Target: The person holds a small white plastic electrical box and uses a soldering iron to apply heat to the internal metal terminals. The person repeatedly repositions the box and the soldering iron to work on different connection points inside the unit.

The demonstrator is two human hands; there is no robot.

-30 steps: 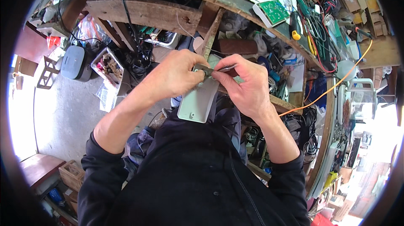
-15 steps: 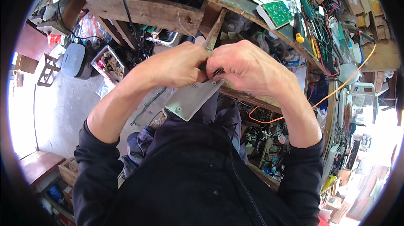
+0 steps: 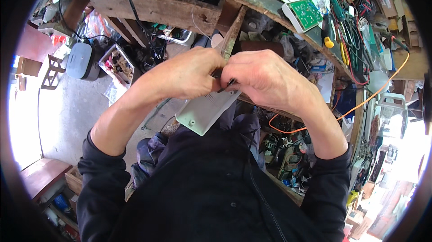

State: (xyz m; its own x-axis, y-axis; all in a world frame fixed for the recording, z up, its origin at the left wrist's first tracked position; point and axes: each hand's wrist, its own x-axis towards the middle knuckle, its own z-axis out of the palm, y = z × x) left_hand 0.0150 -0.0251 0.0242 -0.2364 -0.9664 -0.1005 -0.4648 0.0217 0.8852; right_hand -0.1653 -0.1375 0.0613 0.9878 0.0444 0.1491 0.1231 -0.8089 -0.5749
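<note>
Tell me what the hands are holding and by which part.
Both the left hand and right hand grip a pale grey plastic casing at its upper end; the rest hangs free below.

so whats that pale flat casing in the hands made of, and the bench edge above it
The pale flat casing looks like moulded plastic, matt off-white: rounded corners, a recessed screw hole and fine vent slots. The bench edge looks like rough, bare wood, brown and weathered, with visible grain and chipped spots. Both hands, left hand and right hand, grip the casing's top.

Cluttered wooden workbench (image 3: 180, 10) above sunlit concrete floor (image 3: 67, 111)
</note>
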